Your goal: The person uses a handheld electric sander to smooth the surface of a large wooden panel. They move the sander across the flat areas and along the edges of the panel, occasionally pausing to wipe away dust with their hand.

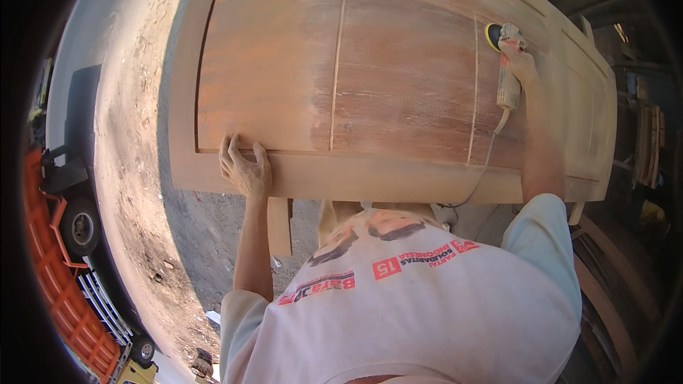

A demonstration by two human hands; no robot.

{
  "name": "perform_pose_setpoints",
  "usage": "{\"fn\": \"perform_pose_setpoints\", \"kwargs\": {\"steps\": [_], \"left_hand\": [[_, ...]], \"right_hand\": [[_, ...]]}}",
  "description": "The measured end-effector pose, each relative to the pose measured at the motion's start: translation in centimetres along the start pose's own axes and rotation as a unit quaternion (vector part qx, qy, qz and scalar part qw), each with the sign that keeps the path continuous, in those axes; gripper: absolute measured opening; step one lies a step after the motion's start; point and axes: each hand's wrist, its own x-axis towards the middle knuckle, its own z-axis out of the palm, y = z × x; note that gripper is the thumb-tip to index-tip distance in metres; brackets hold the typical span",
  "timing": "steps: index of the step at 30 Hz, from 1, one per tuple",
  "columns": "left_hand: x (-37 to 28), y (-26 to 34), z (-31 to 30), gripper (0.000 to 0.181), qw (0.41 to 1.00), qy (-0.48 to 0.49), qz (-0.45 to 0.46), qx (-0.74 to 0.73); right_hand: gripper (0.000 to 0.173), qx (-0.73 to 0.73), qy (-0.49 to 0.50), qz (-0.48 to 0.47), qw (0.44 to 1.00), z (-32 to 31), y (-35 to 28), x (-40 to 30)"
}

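Note:
A large wooden panelled door point(405, 80) lies flat before me, its left panel pale and dusty, its middle panels darker reddish brown. My right hand point(518, 61) is closed around the head of an angle grinder point(508, 82) fitted with a yellow-edged backing pad point(493, 37), over the right part of the door. Whether the pad touches the wood cannot be told. From the grinder's rear a power cord point(486, 157) runs over the door's near edge. My left hand point(246, 168) rests on the near frame rail at the left, fingers spread, holding nothing.
Wooden supports point(280, 226) stand under the door. Dusty ground with debris point(133, 170) stretches along the left, and an orange truck point(64, 272) is beyond it. Curved wooden pieces point(608, 288) lie at the lower right, with stacked boards point(648, 144) farther up.

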Motion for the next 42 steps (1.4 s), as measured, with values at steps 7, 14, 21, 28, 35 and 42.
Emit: {"fn": "perform_pose_setpoints", "kwargs": {"steps": [7,14,21,28,35,42], "left_hand": [[5.2,16.8,5.5,0.066,0.958,-0.101,0.227,-0.147],[11.4,37.4,18.1,0.080,0.930,-0.210,0.293,-0.075],[13.2,41.2,21.5,0.087,0.931,-0.168,0.325,0.002],[10.6,40.0,19.5,0.087,0.920,-0.201,0.337,-0.013],[8.1,30.1,14.1,0.072,0.897,-0.252,0.360,-0.052],[0.7,19.8,1.6,0.063,0.779,-0.501,0.085,-0.368]], "right_hand": [[0.055,-0.027,0.101,0.198,0.975,-3.2,3.3,-5.7],[0.061,0.223,-0.036,0.172,0.959,-7.0,-4.0,-9.3],[0.058,0.145,0.018,0.282,0.948,-9.2,-0.4,-9.1],[0.063,0.159,0.021,0.221,0.962,-8.6,1.9,-9.3],[0.055,0.243,-0.029,0.104,0.964,-2.9,-6.9,-5.4],[0.049,0.227,-0.104,0.088,0.964,1.0,-26.5,-7.4]]}}
